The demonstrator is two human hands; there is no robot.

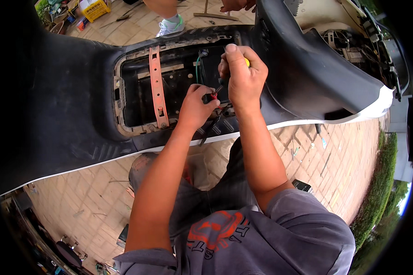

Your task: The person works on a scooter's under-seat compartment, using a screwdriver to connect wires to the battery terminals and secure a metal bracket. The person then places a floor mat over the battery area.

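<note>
My right hand (246,78) is closed around a screwdriver with a yellow handle end (247,62). Its shaft points down and left to a small red terminal piece (214,96). My left hand (196,106) pinches that red piece between thumb and fingers, and a black cable (206,130) trails below it. Both hands are over the right part of an open compartment in the black footboard (69,91) of a scooter. A dark block, likely a battery (211,64), sits partly hidden behind my right hand. An orange perforated metal strap (157,87) crosses the compartment left of my hands.
A green wire (198,68) runs beside the dark block. The scooter's black front panel (316,78) rises at right. Another person's shoe (170,26) and hand (237,4) show beyond the scooter, near a yellow crate (94,9). Loose bits lie on brick paving (335,156).
</note>
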